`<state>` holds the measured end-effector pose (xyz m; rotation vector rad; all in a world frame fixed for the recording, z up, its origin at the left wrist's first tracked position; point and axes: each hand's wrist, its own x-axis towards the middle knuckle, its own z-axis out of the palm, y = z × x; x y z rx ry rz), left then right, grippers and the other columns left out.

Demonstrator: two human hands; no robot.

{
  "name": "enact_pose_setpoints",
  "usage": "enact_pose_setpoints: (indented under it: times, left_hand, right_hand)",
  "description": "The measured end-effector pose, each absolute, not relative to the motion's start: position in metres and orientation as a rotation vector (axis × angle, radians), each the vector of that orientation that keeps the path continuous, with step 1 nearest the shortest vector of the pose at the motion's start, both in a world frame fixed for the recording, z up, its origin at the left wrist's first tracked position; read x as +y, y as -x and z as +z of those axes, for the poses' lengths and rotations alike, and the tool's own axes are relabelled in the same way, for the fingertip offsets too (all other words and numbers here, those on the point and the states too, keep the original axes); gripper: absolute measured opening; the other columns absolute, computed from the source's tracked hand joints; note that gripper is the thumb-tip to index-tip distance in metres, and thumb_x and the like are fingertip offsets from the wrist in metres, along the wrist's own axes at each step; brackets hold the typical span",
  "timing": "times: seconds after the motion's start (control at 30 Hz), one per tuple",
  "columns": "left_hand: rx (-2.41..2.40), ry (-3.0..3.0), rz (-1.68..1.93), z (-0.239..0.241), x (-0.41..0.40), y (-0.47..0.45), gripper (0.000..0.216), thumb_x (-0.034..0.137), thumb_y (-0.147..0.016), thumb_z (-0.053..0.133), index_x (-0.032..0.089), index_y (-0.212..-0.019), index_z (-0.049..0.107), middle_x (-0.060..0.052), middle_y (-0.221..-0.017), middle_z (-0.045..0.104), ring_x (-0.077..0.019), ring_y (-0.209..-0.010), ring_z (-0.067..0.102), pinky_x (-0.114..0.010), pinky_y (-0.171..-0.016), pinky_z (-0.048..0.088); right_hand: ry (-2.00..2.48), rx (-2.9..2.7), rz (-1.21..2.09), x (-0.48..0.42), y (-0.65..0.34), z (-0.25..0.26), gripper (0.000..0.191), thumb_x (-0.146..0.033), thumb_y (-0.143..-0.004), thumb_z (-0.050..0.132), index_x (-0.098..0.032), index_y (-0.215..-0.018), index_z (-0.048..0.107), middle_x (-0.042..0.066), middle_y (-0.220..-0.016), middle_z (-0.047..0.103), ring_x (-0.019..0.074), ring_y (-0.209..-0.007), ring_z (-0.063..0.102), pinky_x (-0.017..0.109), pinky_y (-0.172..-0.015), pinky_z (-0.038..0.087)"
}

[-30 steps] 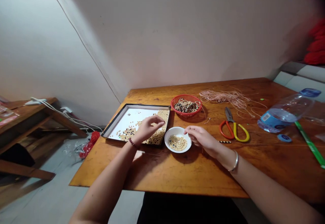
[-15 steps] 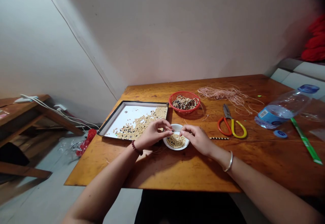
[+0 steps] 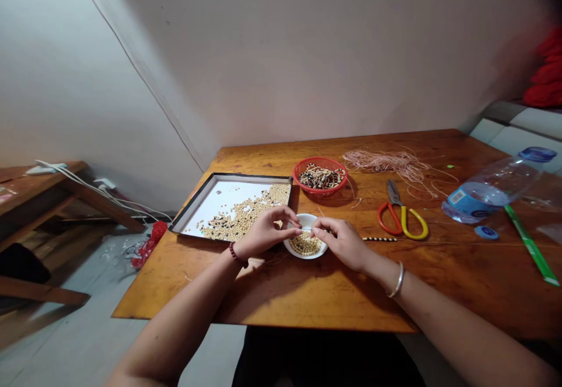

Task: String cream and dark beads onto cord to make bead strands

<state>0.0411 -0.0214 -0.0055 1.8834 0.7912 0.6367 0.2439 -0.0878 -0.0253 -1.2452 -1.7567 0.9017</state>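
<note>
Over a small white bowl (image 3: 306, 219) of cream and dark beads (image 3: 305, 246), both my hands work close together. My left hand (image 3: 268, 232) is closed in a pinch at the bowl's left side, with what looks like a tiny dark bead at its fingertips. At the right side, my right hand (image 3: 345, 242) pinches a thin string that spans the gap between the hands. A strand of black and cream beads (image 3: 380, 239) lies on the table just beyond my right hand. The bowl's lower edge rests on the wood.
A black-rimmed tray (image 3: 197, 199) of loose beads lies left. Behind the bowl are a red basket (image 3: 320, 192) with beaded strands and pink cord (image 3: 386, 161). Scissors (image 3: 401, 214), a plastic bottle (image 3: 478, 197), a blue cap (image 3: 486, 232) and a green strip (image 3: 533, 246) lie right.
Both hands keep their pinches over the bowl, with only slight finger movement. The whole view has shifted very slightly.
</note>
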Motion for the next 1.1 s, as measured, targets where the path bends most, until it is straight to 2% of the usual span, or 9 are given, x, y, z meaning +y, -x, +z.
enact_pose_setpoints:
  times: [0.57, 1.1]
  left_hand:
    - [0.805, -1.971, 0.661, -0.0039, -0.0224, -0.0418, 0.025, 0.036, -0.073, 0.07, 0.015, -0.083, 0.062, -0.003, -0.082, 0.064, -0.0098, -0.069, 0.051, -0.019, -0.056, 0.039]
    - [0.791, -2.061, 0.623, -0.0039, -0.0255, -0.0433, 0.024, 0.039, -0.078, 0.066, 0.015, -0.085, 0.064, -0.003, -0.083, 0.064, -0.0091, -0.067, 0.05, -0.019, -0.057, 0.039]
  right_hand:
    - [1.322, -1.786, 0.848, -0.088, -0.2442, -0.0265, 0.025, -0.034, -0.088, 0.046, -0.017, -0.075, 0.059, -0.002, -0.062, 0.052, 0.0119, -0.058, 0.045, 0.023, -0.055, 0.03]
    - [1.336, -1.82, 0.816, -0.0871, -0.2435, -0.0291, 0.024, -0.034, -0.089, 0.047, -0.017, -0.077, 0.06, -0.002, -0.064, 0.055, 0.0116, -0.058, 0.045, 0.023, -0.055, 0.029]
